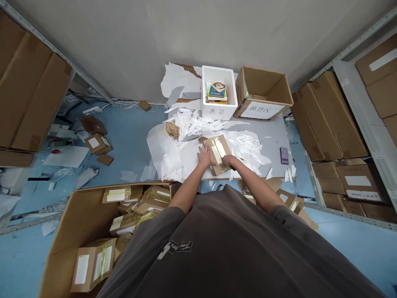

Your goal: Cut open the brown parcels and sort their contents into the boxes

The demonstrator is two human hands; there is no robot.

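Observation:
A small cardboard box with a white label and shiny yellowish tape lies near the front edge of the table. My left hand rests against the box's left side, its fingers spread. My right hand is closed at the box's right side, over the tape. Something dark shows at the underside of that fist, too small to name. Torn white paper strips lie behind and to the right of the box. Left of it are a crumpled brown paper and a translucent plastic sheet.
A white foam box with books inside and an open carton stand at the table's back. A phone lies at right. A large carton of taped parcels stands at front left. Shelves with boxes flank the table.

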